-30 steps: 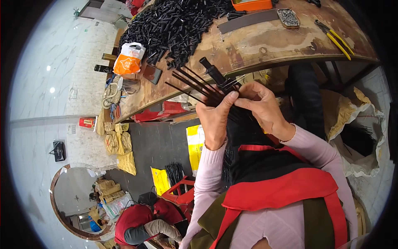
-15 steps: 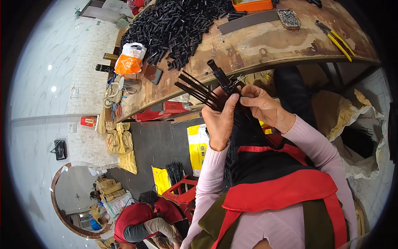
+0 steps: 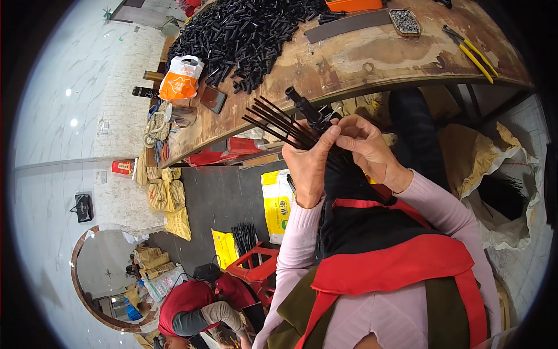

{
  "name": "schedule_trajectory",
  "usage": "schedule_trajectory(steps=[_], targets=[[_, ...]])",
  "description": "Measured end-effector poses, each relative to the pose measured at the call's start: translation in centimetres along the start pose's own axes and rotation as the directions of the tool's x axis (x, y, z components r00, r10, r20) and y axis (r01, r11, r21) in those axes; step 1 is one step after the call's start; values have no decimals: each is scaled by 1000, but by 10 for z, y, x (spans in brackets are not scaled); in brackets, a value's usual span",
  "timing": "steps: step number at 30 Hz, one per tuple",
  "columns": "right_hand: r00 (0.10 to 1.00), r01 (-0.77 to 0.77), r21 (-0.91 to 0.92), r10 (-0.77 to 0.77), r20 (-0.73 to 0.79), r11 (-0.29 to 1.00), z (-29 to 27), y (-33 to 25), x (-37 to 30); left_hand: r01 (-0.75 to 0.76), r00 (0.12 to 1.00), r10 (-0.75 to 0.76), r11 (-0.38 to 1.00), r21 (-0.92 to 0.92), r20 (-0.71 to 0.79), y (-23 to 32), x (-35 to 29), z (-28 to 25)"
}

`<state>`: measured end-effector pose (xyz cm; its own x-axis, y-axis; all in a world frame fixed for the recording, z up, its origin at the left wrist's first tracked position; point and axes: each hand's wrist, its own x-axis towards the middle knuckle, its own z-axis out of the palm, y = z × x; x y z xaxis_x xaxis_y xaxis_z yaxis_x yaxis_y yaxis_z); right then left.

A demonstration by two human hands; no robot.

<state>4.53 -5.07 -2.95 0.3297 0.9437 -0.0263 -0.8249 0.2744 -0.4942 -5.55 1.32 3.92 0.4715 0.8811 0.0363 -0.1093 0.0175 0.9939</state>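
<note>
My left hand (image 3: 308, 168) is closed around a black umbrella frame. Its stepped tubular end (image 3: 302, 103) points up and away, toward the table edge. Thin black ribs (image 3: 273, 123) fan out to the left past my fingers. The thumb presses on the frame near the base of the tube. At that same spot the fingertips of my right hand (image 3: 369, 148) are pinched together beside the left thumb. Whatever lies between them is too small or hidden to name. Below my hands the frame blends into the dark cloth over my lap.
Beyond my hands stands a worn wooden table (image 3: 349, 67). On it are a heap of black tubular parts (image 3: 238, 41), a small tray of metal bits (image 3: 405, 22), yellow-handled pliers (image 3: 474, 55) and a phone (image 3: 213, 99). A co-worker (image 3: 192, 308) bends at lower left; an open sack (image 3: 505, 192) stands right.
The tube and ribs have shifted slightly left, and the ribs look more spread. My right fingertips have moved a little along the tube's base, still pinched.
</note>
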Motion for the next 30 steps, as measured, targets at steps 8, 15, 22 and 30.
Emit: schedule_trajectory(steps=[8, 15, 22, 30], targets=[[996, -89, 63, 89, 2, 994, -12, -4, 2, 36, 997, -36, 999, 2, 72, -3, 1, -1], [971, -240, 163, 233, 59, 957, -20, -8, 7, -72, 997, 74, 994, 87, -13, -5, 0, 13], [995, -97, 26, 98, -22, 995, -10, -5, -1, -36, 998, 35, 999, 32, 43, -3, 0, 8], [993, -122, 150, 119, 26, 981, -18, -2, 2, -32, 999, 29, 994, 103, 31, 4, -4, 14]])
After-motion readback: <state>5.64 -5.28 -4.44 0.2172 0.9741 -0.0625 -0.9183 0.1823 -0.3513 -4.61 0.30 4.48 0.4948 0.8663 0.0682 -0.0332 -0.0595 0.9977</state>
